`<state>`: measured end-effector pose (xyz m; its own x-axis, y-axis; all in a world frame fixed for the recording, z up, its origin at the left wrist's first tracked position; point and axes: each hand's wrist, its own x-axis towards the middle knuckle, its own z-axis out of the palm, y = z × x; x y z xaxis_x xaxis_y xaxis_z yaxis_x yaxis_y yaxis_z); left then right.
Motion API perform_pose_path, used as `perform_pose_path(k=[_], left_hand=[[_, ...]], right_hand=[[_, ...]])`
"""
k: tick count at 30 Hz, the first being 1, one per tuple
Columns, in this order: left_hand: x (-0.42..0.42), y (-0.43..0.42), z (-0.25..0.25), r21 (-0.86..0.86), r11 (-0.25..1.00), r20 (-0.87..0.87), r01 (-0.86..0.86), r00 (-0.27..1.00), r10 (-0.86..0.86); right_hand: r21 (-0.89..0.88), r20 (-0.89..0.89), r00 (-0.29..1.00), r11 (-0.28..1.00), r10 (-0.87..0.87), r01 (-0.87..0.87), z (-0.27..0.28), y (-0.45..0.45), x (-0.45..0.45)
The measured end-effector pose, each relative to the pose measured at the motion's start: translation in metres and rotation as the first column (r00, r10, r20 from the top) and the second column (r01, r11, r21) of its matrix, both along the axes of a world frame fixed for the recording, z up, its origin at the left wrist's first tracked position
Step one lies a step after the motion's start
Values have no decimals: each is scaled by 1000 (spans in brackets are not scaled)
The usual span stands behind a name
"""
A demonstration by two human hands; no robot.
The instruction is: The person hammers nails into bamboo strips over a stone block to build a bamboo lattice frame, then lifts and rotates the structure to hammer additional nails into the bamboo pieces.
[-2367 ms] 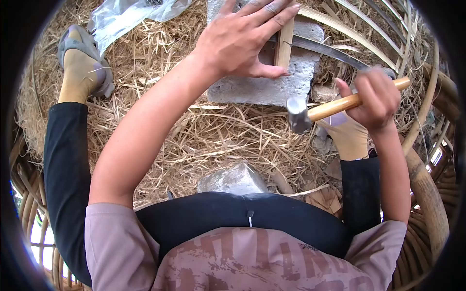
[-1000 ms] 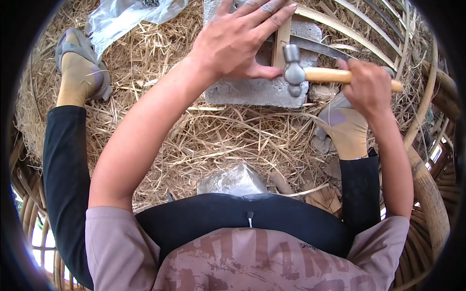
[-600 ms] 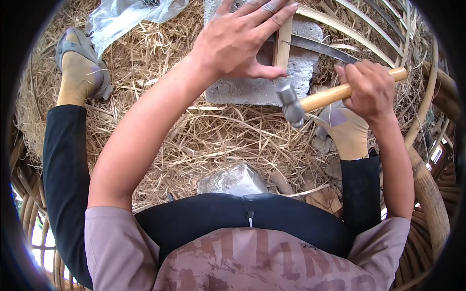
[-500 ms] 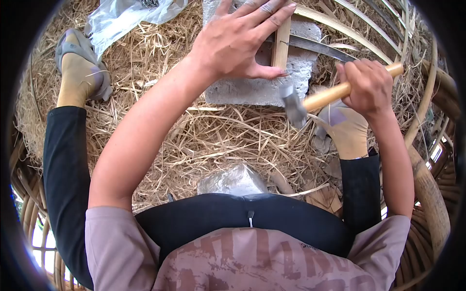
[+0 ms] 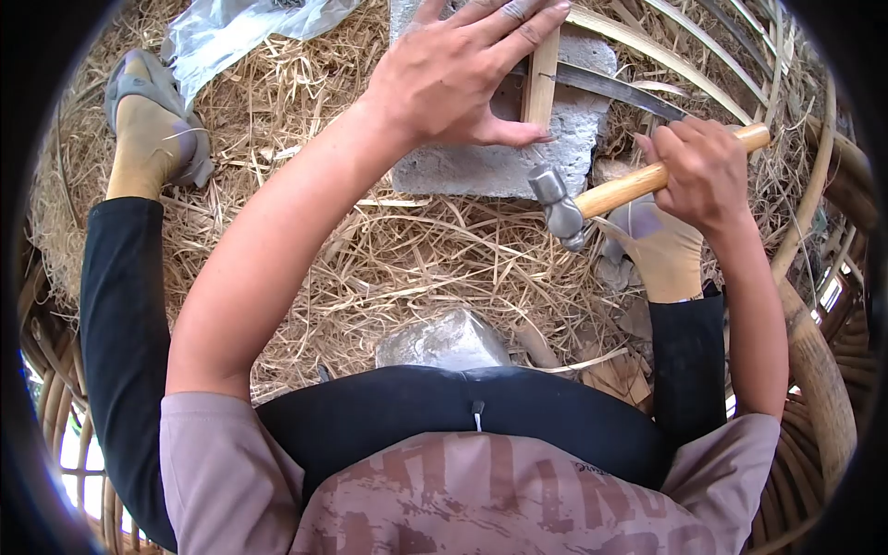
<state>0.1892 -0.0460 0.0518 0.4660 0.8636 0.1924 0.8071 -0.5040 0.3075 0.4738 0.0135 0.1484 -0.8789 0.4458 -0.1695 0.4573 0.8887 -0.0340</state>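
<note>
The hammer (image 5: 562, 215) has just swung back from beside the wood piece (image 5: 540, 92), and its metal head now hangs apart from it, just past the near edge of the rough block (image 5: 481, 176); at this instant, then, I judge that no blow is landing. The right hand (image 5: 700, 171) has its grip closed around the wooden handle, with the butt sticking out beyond the fingers, and the head is close to the right foot (image 5: 668, 259). The left hand (image 5: 453, 74) has an open grip, palm down over the block, fingers spread and reaching across the upper part of the wood piece, the thumb tip by its lower end. It looks like steadying rather than a full clasp, though I cannot tell what lies under the palm. The wood piece is on the block, roughly upright in the view, and a dark curved strip (image 5: 620, 90) runs out from it towards the right hand. Pale strips (image 5: 666, 55) curve away beyond that one. Loose straw (image 5: 416, 250) spreads around the block, and a plastic bag (image 5: 231, 37) lies well apart on the left
</note>
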Motion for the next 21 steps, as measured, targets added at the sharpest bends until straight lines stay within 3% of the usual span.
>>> perform_pose_path(k=[2,5,8,12,13,16,21], left_hand=[[0,1,3,8,1000,-58,-9,998,9],[-1,0,3,17,1000,-11,-6,1000,6],[0,0,6,5,1000,-20,-9,1000,9],[-1,-1,6,-1,1000,-24,-11,1000,11],[-1,-1,5,-6,1000,-29,-13,999,12],[0,-1,5,3,1000,-55,-14,998,14],[-2,2,7,8,1000,-38,-3,999,3]], right_hand=[[-8,-6,1000,1000,2,-2,-1,2,4],[40,3,996,996,-84,84,3,7,8],[45,-56,998,998,-41,44,5,16,3],[22,36,997,997,70,-71,1,30,2],[35,148,987,998,-56,51,-1,25,1],[-4,163,972,985,-171,174,3,23,-5],[-84,217,953,968,-212,235,18,1,7]])
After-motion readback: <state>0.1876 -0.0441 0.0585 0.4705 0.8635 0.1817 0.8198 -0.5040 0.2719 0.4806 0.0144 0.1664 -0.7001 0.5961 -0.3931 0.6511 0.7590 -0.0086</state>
